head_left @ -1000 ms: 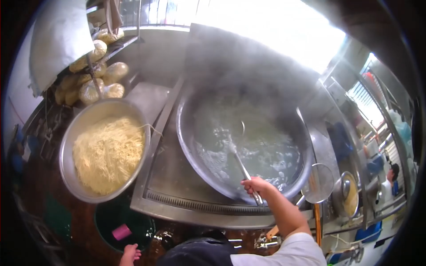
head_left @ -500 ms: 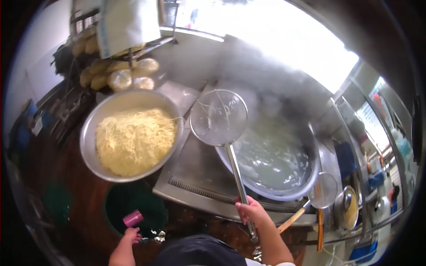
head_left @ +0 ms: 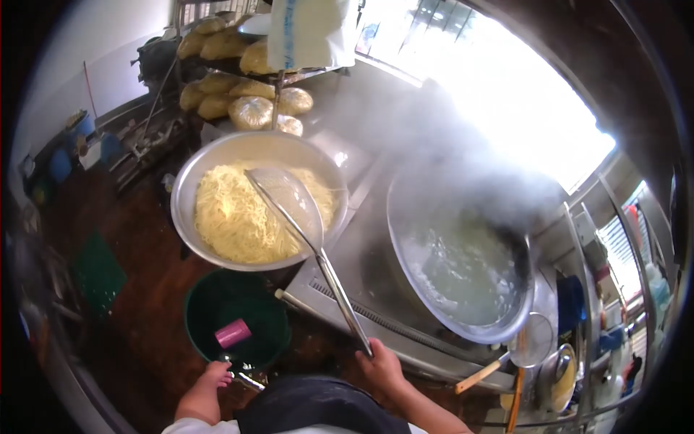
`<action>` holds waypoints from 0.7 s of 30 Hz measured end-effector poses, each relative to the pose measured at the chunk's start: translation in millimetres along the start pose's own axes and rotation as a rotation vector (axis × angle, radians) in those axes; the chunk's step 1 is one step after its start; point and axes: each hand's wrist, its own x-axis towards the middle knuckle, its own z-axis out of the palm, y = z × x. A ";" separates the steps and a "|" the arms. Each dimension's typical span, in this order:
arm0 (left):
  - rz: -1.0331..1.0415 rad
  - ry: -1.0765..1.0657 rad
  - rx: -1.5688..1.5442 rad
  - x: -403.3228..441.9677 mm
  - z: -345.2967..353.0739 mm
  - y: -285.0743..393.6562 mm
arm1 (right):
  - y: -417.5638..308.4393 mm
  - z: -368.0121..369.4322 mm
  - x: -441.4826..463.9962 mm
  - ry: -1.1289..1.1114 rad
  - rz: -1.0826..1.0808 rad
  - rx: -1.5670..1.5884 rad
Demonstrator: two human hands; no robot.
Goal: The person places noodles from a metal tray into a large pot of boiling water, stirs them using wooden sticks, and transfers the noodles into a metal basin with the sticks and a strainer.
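My right hand [head_left: 381, 365] is closed round the metal handle of a wire-mesh strainer [head_left: 293, 202]. The strainer's round head is tilted over yellow noodles [head_left: 235, 217] piled in a wide metal basin [head_left: 189, 239]; whether the mesh touches them I cannot tell. My left hand [head_left: 215, 374] hangs low at the near edge of a dark green bucket [head_left: 199, 307], fingers loosely bent and apart, with nothing plainly held. A pink cup [head_left: 232, 333] shows inside the bucket, just beyond that hand. On the right, a large pot [head_left: 522, 311] of steaming, cloudy water sits in the metal stove.
Bagged yellow noodles [head_left: 251, 113] fill a rack behind the basin. A second strainer [head_left: 535, 338] with a wooden handle lies right of the pot, close to a metal bowl [head_left: 564, 394]. Steam blurs the pot's far side. The stove's metal edge [head_left: 434, 365] runs before me.
My right hand has swung the strainer leftward, from beside the pot to over the noodles, tilting its head. The view has shifted. My left hand stays low by the bucket.
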 end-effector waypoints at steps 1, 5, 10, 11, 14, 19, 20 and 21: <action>0.005 -0.007 -0.001 2.6 -0.7 0.9 | -11.6 -5.2 1.5 0.015 0.016 -0.002; 0.003 0.007 0.004 2.1 6.9 11.2 | -11.9 -2.3 4.4 0.002 0.047 -0.020; 0.016 -0.060 0.058 11.4 11.8 22.0 | 27.3 -0.2 -8.5 -0.064 0.042 0.096; 0.003 -0.074 0.072 14.8 13.5 23.1 | 24.8 -13.1 -9.4 -0.038 0.030 0.097; 0.018 -0.135 0.149 5.6 17.4 52.3 | 33.6 -56.6 -8.7 0.148 0.025 0.142; 0.049 -0.117 0.165 -27.5 36.5 101.0 | 107.1 -122.0 1.6 0.583 0.152 0.146; 0.086 -0.088 0.143 -19.2 43.1 113.1 | 131.2 -131.8 3.8 0.713 0.127 0.123; 0.120 -0.056 0.116 -12.4 48.1 120.5 | 154.1 -148.4 3.1 0.702 0.211 0.110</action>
